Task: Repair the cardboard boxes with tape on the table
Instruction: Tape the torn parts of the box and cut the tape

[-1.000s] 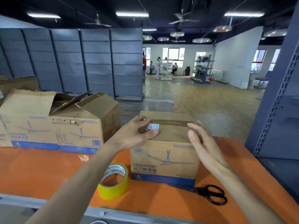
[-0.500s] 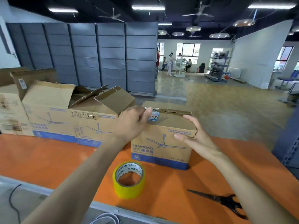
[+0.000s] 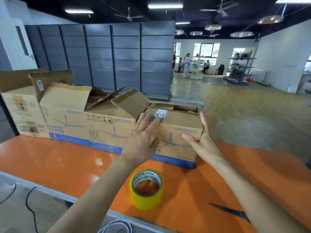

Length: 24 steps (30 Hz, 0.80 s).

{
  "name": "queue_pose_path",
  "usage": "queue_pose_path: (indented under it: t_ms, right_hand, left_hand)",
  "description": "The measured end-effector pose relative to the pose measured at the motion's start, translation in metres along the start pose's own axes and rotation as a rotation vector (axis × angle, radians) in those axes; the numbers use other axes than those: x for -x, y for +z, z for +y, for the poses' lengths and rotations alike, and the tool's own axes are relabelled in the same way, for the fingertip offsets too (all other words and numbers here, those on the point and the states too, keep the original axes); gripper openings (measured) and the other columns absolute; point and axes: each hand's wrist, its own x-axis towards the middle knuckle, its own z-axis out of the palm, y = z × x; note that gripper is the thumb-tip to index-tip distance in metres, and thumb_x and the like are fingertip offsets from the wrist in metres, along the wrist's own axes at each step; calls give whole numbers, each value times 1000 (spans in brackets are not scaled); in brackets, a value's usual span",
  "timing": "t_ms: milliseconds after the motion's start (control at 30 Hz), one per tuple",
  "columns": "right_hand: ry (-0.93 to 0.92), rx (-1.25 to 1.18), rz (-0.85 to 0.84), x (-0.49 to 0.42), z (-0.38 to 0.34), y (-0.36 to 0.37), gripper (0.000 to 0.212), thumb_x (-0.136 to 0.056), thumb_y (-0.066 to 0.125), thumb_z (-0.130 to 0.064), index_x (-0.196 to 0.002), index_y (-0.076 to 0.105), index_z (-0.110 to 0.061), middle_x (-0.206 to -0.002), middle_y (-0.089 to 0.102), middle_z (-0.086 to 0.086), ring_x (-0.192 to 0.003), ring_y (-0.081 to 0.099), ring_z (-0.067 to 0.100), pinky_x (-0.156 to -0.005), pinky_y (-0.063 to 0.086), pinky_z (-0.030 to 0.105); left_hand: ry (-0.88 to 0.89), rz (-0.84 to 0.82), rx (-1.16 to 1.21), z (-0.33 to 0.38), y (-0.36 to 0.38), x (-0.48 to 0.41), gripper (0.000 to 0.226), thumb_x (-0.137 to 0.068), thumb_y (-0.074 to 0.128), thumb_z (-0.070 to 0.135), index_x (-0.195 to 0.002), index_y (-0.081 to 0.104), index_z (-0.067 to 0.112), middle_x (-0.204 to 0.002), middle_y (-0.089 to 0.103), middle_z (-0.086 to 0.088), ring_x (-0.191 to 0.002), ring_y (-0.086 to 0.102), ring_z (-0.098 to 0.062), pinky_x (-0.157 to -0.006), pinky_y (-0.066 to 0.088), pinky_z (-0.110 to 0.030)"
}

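- Your left grip (image 3: 141, 143) lay open-palmed against the box (image 3: 181, 117), holding nothing.
- Your right grip (image 3: 202, 145), fingers straight, braced its corner, probably steadying it; the tape roll (image 3: 146, 200) lay just nearer you.

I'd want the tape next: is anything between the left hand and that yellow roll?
Nothing visible. The left hand is at the box's near left corner. The tape sits on the table, nearer the person, with only bare orange surface between them. The scissors lie off to the right.
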Motion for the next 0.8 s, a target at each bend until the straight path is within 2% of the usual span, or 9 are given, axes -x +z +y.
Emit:
queue_pose_path:
  t_ms: [67, 167, 267, 333, 400, 467, 567, 667, 800]
  right_hand:
    - [3, 47, -9, 2, -2, -4, 111, -92, 71, -40, -156, -19, -45, -140, 50, -32, -131, 48, -1, -107, 36, 23]
    - [14, 118, -9, 11, 3, -10, 114, -89, 69, -52, -152, -25, -47, -149, 48, -22, -133, 50, 5, -105, 39, 28]
    - [32, 210, -46, 28, 15, -18, 107, -79, 61, -70, -157, -7, -43, -156, 43, -14, -138, 49, 13, -112, 41, 41]
    - [40, 265, -76, 41, 19, -16, 86, -90, 62, -56, -158, 12, -36, -155, 44, -12, -135, 51, 17, -111, 42, 41]
    - [54, 296, -53, 50, 22, -11, 68, -98, 61, -40, -155, 23, -33, -149, 51, -9, -129, 56, 21, -105, 44, 38]
    - [75, 331, -2, 53, 24, -4, 63, -101, 58, -31, -154, 24, -33, -143, 57, -6, -123, 59, 24, -94, 44, 33]
    - [121, 347, 44, 52, 24, 6, 57, -102, 55, -21, -152, 30, -26, -140, 59, -1, -122, 58, 28, -86, 41, 29]
    - [118, 327, 43, 55, 21, 14, 62, -100, 58, -19, -154, 28, -25, -144, 56, 1, -127, 55, 29, -90, 40, 29]
    - [142, 262, 31, 70, 21, 19, 77, -98, 61, -24, -160, 15, -25, -151, 49, -1, -136, 51, 25, -106, 42, 37]
  left_hand:
    - [-4, 14, 17, 2, 1, 3, 74, -97, 65, 19, -160, 28, 27, -169, 17, -8, -158, 2, -26, -124, 24, -48]
    - [47, 75, 66, 4, 1, 15, 78, -94, 68, 15, -160, 29, 28, -170, 15, -7, -158, 4, -27, -120, 32, -53]
    - [114, 94, 74, 8, 0, 30, 79, -93, 69, 15, -159, 30, 32, -171, 11, -4, -158, -2, -24, -117, 31, -47]
    - [100, 87, 61, 10, -2, 31, 76, -93, 70, 14, -158, 34, 30, -170, 10, -6, -158, -4, -27, -121, 28, -49]
    - [69, 106, 31, 14, -7, 29, 69, -93, 70, 14, -154, 42, 26, -168, 15, -11, -157, 2, -35, -121, 27, -52]
    - [47, 137, -4, 19, -9, 34, 64, -91, 70, 16, -151, 47, 24, -162, 25, -15, -151, 16, -40, -117, 33, -51]
    - [11, 122, 11, 18, -6, 51, 63, -92, 69, 19, -150, 46, 24, -152, 34, -11, -135, 35, -34, -106, 45, -50]
    - [-67, 21, 50, 8, -1, 65, 62, -96, 63, 30, -154, 41, 27, -156, 34, -5, -137, 39, -31, -102, 47, -51]
    - [-147, -30, 136, 5, 1, 88, 56, -100, 61, 33, -153, 43, 29, -155, 38, -5, -143, 34, -27, -115, 33, -41]
